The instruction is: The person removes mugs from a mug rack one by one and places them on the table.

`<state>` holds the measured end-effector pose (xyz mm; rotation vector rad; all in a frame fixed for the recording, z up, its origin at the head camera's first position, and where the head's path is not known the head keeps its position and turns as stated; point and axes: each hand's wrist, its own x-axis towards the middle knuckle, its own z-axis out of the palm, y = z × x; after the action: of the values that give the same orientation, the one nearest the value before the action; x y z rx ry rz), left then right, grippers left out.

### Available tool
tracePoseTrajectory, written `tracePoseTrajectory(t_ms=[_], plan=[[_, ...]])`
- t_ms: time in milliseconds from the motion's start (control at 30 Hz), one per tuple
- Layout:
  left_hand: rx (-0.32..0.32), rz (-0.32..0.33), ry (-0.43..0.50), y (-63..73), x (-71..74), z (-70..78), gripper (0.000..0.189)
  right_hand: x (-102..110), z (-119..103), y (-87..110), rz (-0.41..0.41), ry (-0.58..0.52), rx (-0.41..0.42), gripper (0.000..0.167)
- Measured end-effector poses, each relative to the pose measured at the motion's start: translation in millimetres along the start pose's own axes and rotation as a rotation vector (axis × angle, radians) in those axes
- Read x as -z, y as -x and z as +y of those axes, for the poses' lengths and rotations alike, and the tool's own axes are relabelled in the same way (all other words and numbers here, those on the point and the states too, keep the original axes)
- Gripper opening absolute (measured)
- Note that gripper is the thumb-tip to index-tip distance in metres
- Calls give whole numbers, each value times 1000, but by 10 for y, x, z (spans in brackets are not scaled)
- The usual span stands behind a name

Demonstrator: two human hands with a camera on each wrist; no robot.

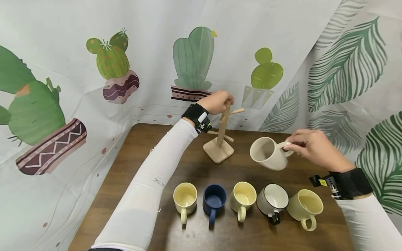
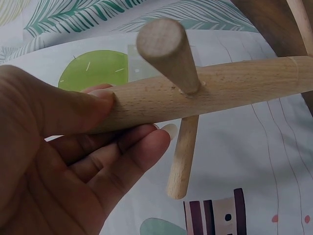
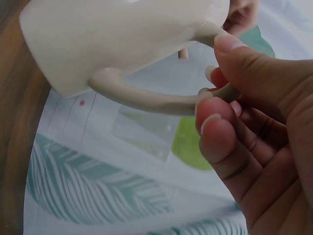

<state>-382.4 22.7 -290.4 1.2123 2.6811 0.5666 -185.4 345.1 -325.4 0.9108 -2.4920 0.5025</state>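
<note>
My left hand grips the top of a wooden mug tree, thumb on one side of the post and fingers on the other. In the left wrist view two pegs stick out of the post just past my fingertips. My right hand pinches the handle of a cream mug between thumb and fingers. That mug is tilted, its mouth facing left toward the mug tree, and it hangs above the table. The right wrist view shows the handle close up, with the mug's side above it.
Along the front of the brown table stands a row of mugs: a yellow mug, a blue mug, another yellow mug, a white mug with black rim and a pale yellow mug. A cactus-print cloth hangs behind.
</note>
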Motion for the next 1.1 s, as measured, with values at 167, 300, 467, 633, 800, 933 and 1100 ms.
tracePoseTrajectory(t_ms=[167, 300, 467, 633, 800, 933, 1100], plan=[[1, 5, 4, 5, 3, 13, 37, 104, 31, 222, 59, 46, -88, 26], [-3, 6, 10, 15, 6, 21, 37, 170, 44, 419, 110, 77, -179, 27], [2, 3, 8, 11, 0, 28, 37, 264, 71, 692, 164, 126, -274, 26], [3, 8, -1, -5, -18, 19, 37, 315, 85, 1003, 214, 173, -401, 16], [-5, 13, 9, -9, -37, 6, 36, 297, 49, 1348, 260, 190, -610, 13], [-4, 14, 10, -8, -37, 6, 37, 252, 5, 1586, 326, 208, -795, 18], [2, 8, 0, 12, -3, 31, 37, 170, -23, 1853, 501, 136, -899, 22]])
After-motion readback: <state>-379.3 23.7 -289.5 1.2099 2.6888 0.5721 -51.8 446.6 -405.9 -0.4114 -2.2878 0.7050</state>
